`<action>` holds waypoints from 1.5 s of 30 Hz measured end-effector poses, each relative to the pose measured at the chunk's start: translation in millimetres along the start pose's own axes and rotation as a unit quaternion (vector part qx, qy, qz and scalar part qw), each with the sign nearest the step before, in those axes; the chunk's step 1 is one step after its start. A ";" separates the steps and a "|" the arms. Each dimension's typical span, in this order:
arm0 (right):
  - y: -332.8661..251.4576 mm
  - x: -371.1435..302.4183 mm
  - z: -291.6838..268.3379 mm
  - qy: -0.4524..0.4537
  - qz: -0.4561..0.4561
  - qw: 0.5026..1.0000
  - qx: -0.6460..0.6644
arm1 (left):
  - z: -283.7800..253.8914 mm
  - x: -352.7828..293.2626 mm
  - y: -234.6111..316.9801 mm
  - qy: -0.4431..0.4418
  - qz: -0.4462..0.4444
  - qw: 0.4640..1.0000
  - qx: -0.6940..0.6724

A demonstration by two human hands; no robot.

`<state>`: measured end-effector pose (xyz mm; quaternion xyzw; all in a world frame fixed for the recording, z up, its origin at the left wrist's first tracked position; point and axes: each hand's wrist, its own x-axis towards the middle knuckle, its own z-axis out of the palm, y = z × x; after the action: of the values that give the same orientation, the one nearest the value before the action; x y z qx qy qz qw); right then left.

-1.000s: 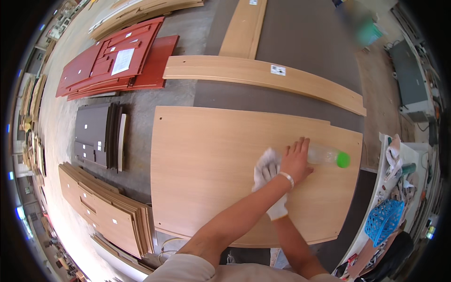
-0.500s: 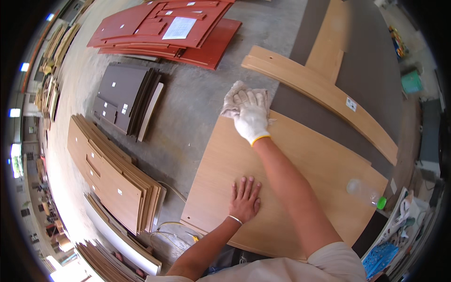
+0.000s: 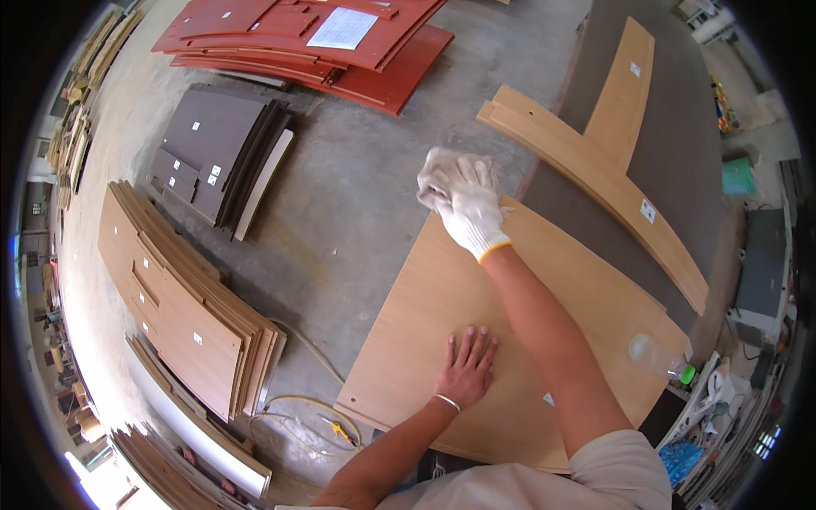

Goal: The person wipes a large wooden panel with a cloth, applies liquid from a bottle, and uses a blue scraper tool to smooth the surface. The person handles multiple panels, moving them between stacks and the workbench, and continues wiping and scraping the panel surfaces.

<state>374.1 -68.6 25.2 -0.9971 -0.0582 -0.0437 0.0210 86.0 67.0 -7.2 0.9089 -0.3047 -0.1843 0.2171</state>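
Note:
A light wood-coloured board [image 3: 404,340] lies in front of me. My bare left hand [image 3: 469,370], with a thin white band at the wrist, rests flat on it, fingers stretched out. My right hand [image 3: 467,200] wears a white knit glove with a yellow cuff edge. It is at the board's far end, fingers curled over a pale cloth rag [image 3: 433,197]. The glove hides most of the rag; a frayed bit pokes out beside the wrist. Toward the board's right corner lies a clear plastic bottle [image 3: 650,353] with a green cap.
Long wood-coloured strips [image 3: 595,161] lie on dark panels [image 3: 552,200] at the far right. Stacks of red panels [image 3: 408,72], dark panels [image 3: 204,140] and wood-coloured boards [image 3: 187,314] stand on the concrete floor. A yellow hose with an air gun [image 3: 342,432] lies left of my board.
My right hand has gone from spread flat on the rag to curled over it, and less of the rag shows. The left hand stays flat on the board. The whole view has shifted slightly.

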 end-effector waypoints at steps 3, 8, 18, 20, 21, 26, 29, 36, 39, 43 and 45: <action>12.4 0.5 14.5 0.050 0.004 0.998 0.032 | -2.9 3.6 -3.8 0.013 -0.002 1.000 0.003; -13.8 -5.3 -5.1 -0.025 0.007 0.995 0.097 | 1.5 3.7 -3.0 0.015 -0.005 1.000 -0.002; 18.0 0.6 1.5 -0.069 -0.031 0.995 0.068 | -11.9 8.2 2.8 0.057 0.018 0.998 0.022; -14.6 -14.0 -15.7 -0.032 0.017 0.991 0.128 | -8.8 5.8 1.9 0.015 0.002 1.000 0.011; -30.1 -40.2 2.0 -0.029 -0.042 0.988 0.147 | -1.6 4.2 0.7 -0.045 -0.025 0.999 -0.006; -45.4 -59.6 73.2 0.099 -0.183 0.976 -0.056 | 9.7 1.0 -2.0 -0.024 -0.037 0.998 -0.033; 11.7 14.4 -3.2 -0.065 0.051 0.983 0.162 | 0.5 9.6 2.8 -0.025 -0.035 0.999 0.033; 47.9 -66.6 19.7 0.103 0.034 0.990 0.095 | 0.5 9.2 3.8 0.031 -0.011 0.998 0.056; 103.1 -135.3 2.9 0.078 0.113 0.983 0.124 | -0.4 3.6 0.9 0.017 -0.031 0.996 0.076; 160.4 -210.7 20.2 0.079 0.279 0.948 0.132 | -11.2 6.4 2.5 -0.052 -0.022 0.998 0.019; 137.7 -181.3 13.0 0.124 0.288 0.917 0.247 | -13.4 0.3 1.0 -0.029 -0.019 0.999 0.019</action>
<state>212.0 -225.3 -9.1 -0.9204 0.2259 -0.1428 0.2855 92.0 69.8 4.4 0.9128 -0.2969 -0.2091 0.1872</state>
